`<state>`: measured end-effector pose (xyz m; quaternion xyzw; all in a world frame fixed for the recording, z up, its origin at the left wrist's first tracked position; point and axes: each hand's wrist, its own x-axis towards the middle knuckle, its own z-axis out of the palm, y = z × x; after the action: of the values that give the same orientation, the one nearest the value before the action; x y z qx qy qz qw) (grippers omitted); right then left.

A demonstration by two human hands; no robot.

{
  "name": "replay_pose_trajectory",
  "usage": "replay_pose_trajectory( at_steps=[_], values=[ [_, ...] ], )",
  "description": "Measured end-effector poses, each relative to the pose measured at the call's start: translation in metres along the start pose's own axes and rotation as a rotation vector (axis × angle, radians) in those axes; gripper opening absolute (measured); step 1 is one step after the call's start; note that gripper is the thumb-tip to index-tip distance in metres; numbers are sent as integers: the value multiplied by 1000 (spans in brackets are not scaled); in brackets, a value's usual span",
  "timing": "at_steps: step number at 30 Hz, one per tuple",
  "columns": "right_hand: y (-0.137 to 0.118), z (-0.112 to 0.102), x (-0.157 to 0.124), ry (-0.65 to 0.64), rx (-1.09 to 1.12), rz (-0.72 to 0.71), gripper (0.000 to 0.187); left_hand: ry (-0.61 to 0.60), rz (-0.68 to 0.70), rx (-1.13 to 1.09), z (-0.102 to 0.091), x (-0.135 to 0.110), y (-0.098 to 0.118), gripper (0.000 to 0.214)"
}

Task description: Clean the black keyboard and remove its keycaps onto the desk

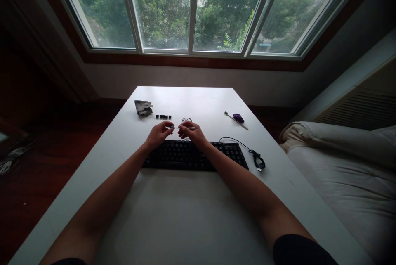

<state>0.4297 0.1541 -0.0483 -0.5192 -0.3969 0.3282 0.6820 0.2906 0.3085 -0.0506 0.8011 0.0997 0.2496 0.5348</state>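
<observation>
Above the far edge of a black keyboard (177, 155), my two hands are close together. My left hand (158, 133) is closed, pinching a small dark piece (172, 126) that looks like a keycap. A thin, pale metal tool (194, 128) is gripped in my right hand (192, 133), its slender tip pointing left at the keycap. The exact kind of tool is too small to tell. Just behind the right hand lies a thin wire loop (186, 119), partly hidden by the fingers. Several black keycaps (163, 117) stand in a short row beyond my left hand.
A crumpled grey cloth (144, 108) lies at the white table's (185, 215) back left. At the back right, a toothbrush (239, 122) rests beside a purple bundle (238, 117). A coiled USB cable (258, 160) sits right of the keyboard. Beyond the table is a window (192, 9); a covered bed or sofa (340, 174) stands right.
</observation>
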Motion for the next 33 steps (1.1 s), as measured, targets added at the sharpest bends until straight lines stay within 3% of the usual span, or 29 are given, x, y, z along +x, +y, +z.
replay_pose_trajectory(
  at_steps=[7, 18, 24, 29, 33],
  values=[
    [0, 0, 0, -12, 25, 35, 36, -55, 2, 6, 0, 0, 2, 35],
    [2, 0, -2, -39, -33, 27, 39, -131, 66, 331, -4, -3, 6, 30],
    [6, -1, -1, -69, -104, -46, 35, -176, 138, 458, -7, -3, 9, 27],
    [6, -1, -2, -102, -80, -65, 33, -201, 79, 350, -11, -2, 11, 29],
    [1, 0, -2, -112, -28, -34, 33, -147, 16, 183, -11, 0, 7, 33]
  ],
)
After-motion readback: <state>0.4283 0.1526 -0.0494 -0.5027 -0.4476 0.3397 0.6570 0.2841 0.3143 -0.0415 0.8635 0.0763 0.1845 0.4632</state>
